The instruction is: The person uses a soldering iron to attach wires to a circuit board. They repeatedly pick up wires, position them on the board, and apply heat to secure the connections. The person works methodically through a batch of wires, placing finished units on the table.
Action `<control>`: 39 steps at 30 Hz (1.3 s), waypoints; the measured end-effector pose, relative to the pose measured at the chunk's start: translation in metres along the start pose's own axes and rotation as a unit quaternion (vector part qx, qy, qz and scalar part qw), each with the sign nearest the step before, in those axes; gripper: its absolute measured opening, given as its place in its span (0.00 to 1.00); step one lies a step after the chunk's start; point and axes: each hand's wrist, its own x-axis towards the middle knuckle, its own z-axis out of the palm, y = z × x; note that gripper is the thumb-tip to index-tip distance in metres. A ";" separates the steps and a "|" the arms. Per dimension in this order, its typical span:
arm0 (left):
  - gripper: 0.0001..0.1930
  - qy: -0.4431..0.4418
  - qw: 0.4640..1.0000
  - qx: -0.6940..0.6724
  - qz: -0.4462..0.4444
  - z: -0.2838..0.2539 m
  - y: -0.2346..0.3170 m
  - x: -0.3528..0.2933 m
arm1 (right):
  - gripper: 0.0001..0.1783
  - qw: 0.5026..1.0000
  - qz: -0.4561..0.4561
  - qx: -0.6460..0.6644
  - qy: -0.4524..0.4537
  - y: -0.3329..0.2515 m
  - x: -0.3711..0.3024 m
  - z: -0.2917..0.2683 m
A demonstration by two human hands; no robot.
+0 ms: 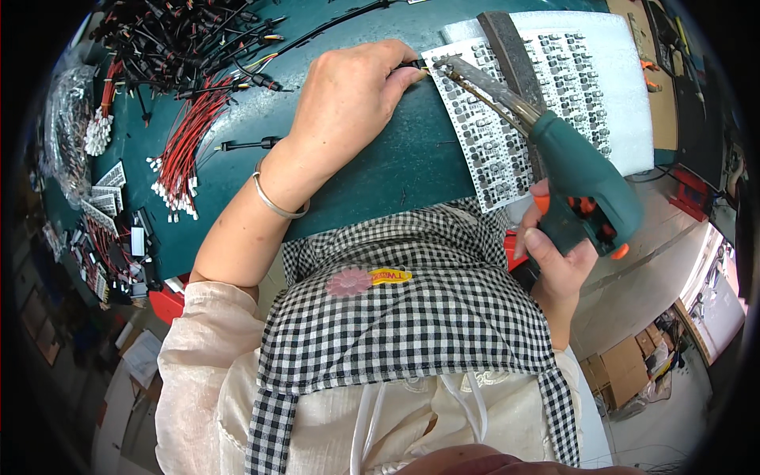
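Observation:
Near the upper middle, my left hand [345, 101] pinches a short black cable end [410, 66] between thumb and fingers. It is held at the top left corner of a white circuit board panel [487, 142] covered in rows of small grey parts. My right hand [560, 257] is wrapped round the grip of a green soldering gun [587, 165] with orange trim. The gun slants up and left over the panel, and its tip lies close to the cable end. Whether tip and wire touch is too small to tell. A dark bar [513, 67] lies across the panel.
White foam sheeting [635, 119] lies under the panel. Red wires with white plugs [186, 146] and a heap of black cables [182, 39] cover the table's far left. A single black cable [249, 144] lies beside my left wrist. A clear plastic bag [70, 119] sits at the left edge.

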 end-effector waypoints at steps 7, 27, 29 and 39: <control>0.07 0.011 1.000 -0.008 0.009 0.001 0.000 0.000 | 0.26 0.999 -0.050 0.001 -0.018 0.001 0.005 0.004; 0.07 0.006 1.000 -0.013 -0.001 0.001 0.000 0.000 | 0.39 0.997 -0.075 0.002 0.023 -0.008 0.001 -0.008; 0.07 0.004 1.000 -0.016 -0.009 0.001 0.001 0.000 | 0.39 0.997 -0.078 0.002 0.021 -0.007 0.000 -0.009; 0.08 0.008 0.999 -0.004 -0.044 0.008 0.007 -0.006 | 0.39 0.994 -0.108 -0.027 0.000 -0.002 -0.006 -0.011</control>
